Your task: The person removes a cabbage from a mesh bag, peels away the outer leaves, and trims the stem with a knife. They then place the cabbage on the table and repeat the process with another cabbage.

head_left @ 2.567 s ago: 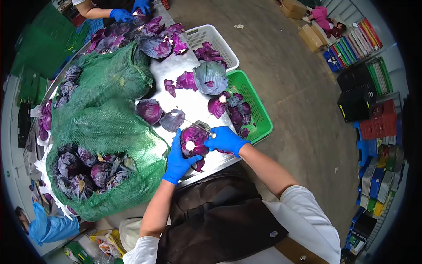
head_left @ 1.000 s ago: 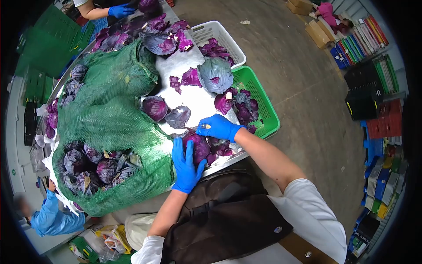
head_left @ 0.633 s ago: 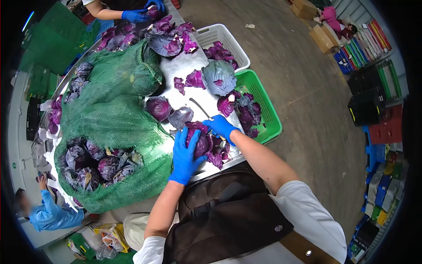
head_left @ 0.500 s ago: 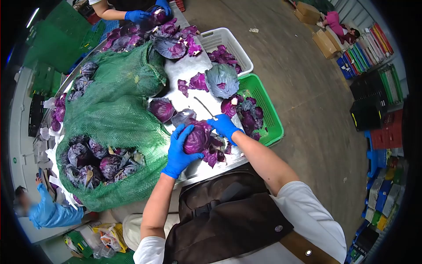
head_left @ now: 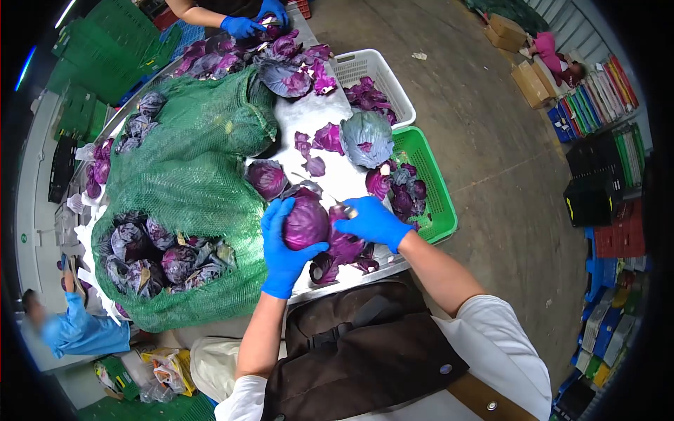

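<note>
My left hand [head_left: 281, 247], in a blue glove, grips a smooth red cabbage head [head_left: 306, 222] above the steel table [head_left: 330, 126]. My right hand [head_left: 372, 222], also gloved, holds a knife [head_left: 328, 198] whose blade points up and left behind the head. Peeled purple outer leaves [head_left: 344, 251] lie under and beside both hands at the table's near edge. Another trimmed head [head_left: 267, 178] rests just beyond, against the net sack.
A big green net sack [head_left: 184, 184] of red cabbages covers the table's left. A green crate [head_left: 430, 184] with cabbage pieces and a white crate [head_left: 373, 69] stand at the right edge. Another person's gloved hands [head_left: 247, 22] work at the far end. Stacked crates line the right wall.
My left hand has lifted the cabbage head off the table and turned it; outer leaves have dropped off beneath it. My right hand with the knife has drawn back to the right.
</note>
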Available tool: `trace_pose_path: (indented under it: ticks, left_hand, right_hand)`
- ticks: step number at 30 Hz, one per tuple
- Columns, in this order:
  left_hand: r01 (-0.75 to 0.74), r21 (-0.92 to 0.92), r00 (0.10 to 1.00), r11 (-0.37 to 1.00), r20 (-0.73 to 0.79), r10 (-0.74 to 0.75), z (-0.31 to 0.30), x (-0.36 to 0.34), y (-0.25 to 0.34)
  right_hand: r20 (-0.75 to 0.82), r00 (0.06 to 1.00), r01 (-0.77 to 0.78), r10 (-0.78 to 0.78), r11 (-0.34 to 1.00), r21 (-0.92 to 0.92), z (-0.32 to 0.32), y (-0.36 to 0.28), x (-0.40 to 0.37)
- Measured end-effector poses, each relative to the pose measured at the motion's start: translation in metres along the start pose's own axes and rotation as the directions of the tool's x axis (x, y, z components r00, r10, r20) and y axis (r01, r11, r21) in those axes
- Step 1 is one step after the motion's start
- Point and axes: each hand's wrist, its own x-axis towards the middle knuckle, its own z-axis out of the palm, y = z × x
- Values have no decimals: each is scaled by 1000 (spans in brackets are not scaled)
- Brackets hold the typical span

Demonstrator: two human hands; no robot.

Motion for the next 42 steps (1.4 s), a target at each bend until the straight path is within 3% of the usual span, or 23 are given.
trace_pose_path:
  ticks: [2, 4, 6, 9, 12, 17, 18, 20, 21, 22, 23, 25, 26, 28, 29, 30, 31, 32, 33, 36, 38, 41, 42]
  left_hand:
    - [134, -270, 988, 954, -32, -148, -11, -3, -17]
    - [319, -569, 934, 758, 50, -355, -22, -5, -12]
    - [391, -840, 865, 376, 196, -462, -26, -9, -12]
    - [350, -937, 757, 3, 281, -589, -17, -23, -35]
    - [320, -912, 735, -257, 411, -540, -24, -26, -38]
    - [281, -842, 844, -460, 445, -300, -32, -17, -22]
    - [326, -919, 864, -222, 385, -324, -31, -20, -23]
    - [377, -877, 893, 297, 259, -368, -28, -27, -27]
    - [383, -908, 893, 172, 315, -321, -34, -27, -31]
    - [350, -936, 897, -32, 345, -276, -44, -25, -34]
    - [286, -904, 908, -317, 362, -212, -60, -23, -34]
    - [161, -893, 945, -420, 262, -197, -109, -23, -36]
    - [93, -965, 954, -245, 157, -257, -143, -27, -42]
    - [-6, -989, 929, 150, -61, -364, -211, -34, -56]
    - [-296, -907, 654, 301, -422, -628, -246, -40, -75]
    - [-277, -884, 695, 377, -455, -557, -276, -34, -54]
    - [-254, -894, 906, 370, -354, -234, -315, -31, -42]
    - [-423, -876, 817, 230, -479, -322, -348, -32, -45]
    - [-511, -757, 532, 407, -650, -543, -377, -26, -50]
    - [-613, -672, 471, 414, -732, -492, -485, -24, -118]
    - [-659, -699, 441, 277, -657, -611, -536, -8, -139]
    - [-651, -572, 294, 499, -797, -528, -590, 7, -207]
    - [-703, -599, 305, 384, -740, -599, -615, 1, -242]
  right_hand:
    - [31, 991, -130, 127, 930, 343, -15, 9, -5]
    - [20, 998, -63, 59, 956, 287, -28, 45, 2]
    - [-75, 995, -57, 70, 984, 169, -36, 44, 6]
    - [-287, 952, -41, -108, 883, -467, -46, 37, 20]
    - [-249, 968, -161, 15, 800, -579, -67, 33, 26]
    - [-246, 898, 331, -364, 929, -168, -11, -24, 27]
    - [-221, 867, 450, -447, 892, -38, 8, -34, 34]
    - [-68, 931, 360, -358, 874, 328, 42, -52, 41]
    - [160, 985, -32, -61, 852, 523, 42, -72, 38]
    - [229, 957, -252, 177, 898, 361, 47, -75, 44]
    - [235, 952, -287, 193, 828, 481, 61, -57, 44]
    - [248, 942, -336, 226, 639, 692, 89, -21, 44]
    - [276, 930, -354, 242, 792, 497, 93, 13, 45]
    - [170, 952, -306, 255, 802, 514, 103, 78, 39]
    - [93, 956, -290, 279, 842, 454, 104, 94, 35]
    - [18, 964, -245, 264, 867, 433, 99, 90, 33]
    - [13, 955, -277, 298, 870, 407, 96, 85, 32]
    - [1, 943, -308, 333, 871, 382, 93, 78, 32]
    - [-16, 930, -337, 366, 871, 358, 92, 73, 34]
    - [-69, 930, -331, 360, 905, 267, 97, 69, 38]
    - [-98, 928, -318, 359, 903, 289, 100, 73, 38]
    - [-154, 915, -317, 372, 901, 296, 107, 75, 40]
    - [-172, 907, -324, 383, 899, 294, 108, 74, 40]
